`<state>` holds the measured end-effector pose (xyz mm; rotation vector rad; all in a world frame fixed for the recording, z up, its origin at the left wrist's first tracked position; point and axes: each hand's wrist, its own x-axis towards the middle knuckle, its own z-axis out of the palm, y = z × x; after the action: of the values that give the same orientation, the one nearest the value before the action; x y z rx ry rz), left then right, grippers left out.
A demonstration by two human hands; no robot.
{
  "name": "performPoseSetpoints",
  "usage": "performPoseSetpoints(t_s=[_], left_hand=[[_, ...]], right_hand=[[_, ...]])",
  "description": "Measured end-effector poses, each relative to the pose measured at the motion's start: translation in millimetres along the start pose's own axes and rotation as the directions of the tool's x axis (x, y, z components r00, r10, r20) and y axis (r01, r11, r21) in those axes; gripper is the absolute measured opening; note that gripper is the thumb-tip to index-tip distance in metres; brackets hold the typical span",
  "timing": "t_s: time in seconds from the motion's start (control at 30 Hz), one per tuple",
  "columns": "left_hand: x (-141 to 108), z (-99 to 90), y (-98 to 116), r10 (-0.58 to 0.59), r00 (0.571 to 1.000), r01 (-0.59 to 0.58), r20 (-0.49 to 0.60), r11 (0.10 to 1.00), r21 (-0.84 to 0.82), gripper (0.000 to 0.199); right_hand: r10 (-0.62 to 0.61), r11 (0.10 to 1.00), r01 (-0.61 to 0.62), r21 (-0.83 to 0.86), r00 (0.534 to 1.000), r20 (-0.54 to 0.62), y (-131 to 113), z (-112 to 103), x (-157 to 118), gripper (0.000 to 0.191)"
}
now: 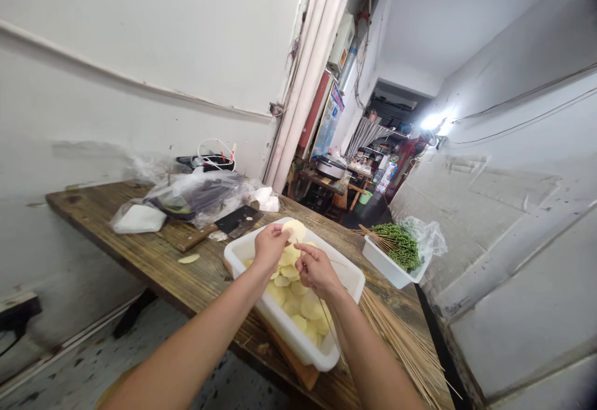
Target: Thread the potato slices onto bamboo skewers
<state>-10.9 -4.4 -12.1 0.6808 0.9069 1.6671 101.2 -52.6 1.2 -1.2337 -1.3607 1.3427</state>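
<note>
Between the fingers of my left hand (pixel 269 249) is a thin, round, pale yellow potato slice (pixel 294 230), held up over a white plastic tub (pixel 352 273). My right hand (pixel 317 268) is closed on thin wooden skewers (pixel 326 316), with its fingertips close to the slice's lower edge. Whether a skewer tip goes into the slice is too small to tell. Below both hands, many more potato slices (pixel 291 301) fill the tub, partly hidden by my hands and forearms.
The tub stands on a wooden table (pixel 158 260). A cleaver (pixel 237 220), a loose slice (pixel 188 259) and plastic bags (pixel 200 195) lie to the left. On the right are a bundle of skewers (pixel 401 341) and a white box (pixel 396 273) of skewered green vegetables (pixel 403 248).
</note>
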Motion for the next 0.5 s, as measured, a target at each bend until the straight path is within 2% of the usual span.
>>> performPoseSetpoints(t_s=[0.17, 0.3, 0.5], left_hand=[[3.9, -2.1, 0.9, -0.191, 0.981, 0.193, 0.035, 0.976, -0.103, 0.017], [10.6, -4.3, -0.9, -0.324, 0.940, 0.336, 0.102, 0.933, -0.132, 0.014], [14.6, -6.5, -1.8, -0.397, 0.902, 0.420, 0.167, 0.898, -0.133, 0.020]], right_hand=[[-0.067, 0.997, 0.067, -0.029, 0.998, -0.001, 3.5, -2.1, 1.3, 0.024], [-0.095, 0.994, 0.094, -0.055, 0.995, -0.017, 6.6, -2.9, 2.5, 0.016], [-0.078, 0.996, 0.078, -0.036, 0.997, 0.000, 2.6, -2.9, -1.1, 0.015]])
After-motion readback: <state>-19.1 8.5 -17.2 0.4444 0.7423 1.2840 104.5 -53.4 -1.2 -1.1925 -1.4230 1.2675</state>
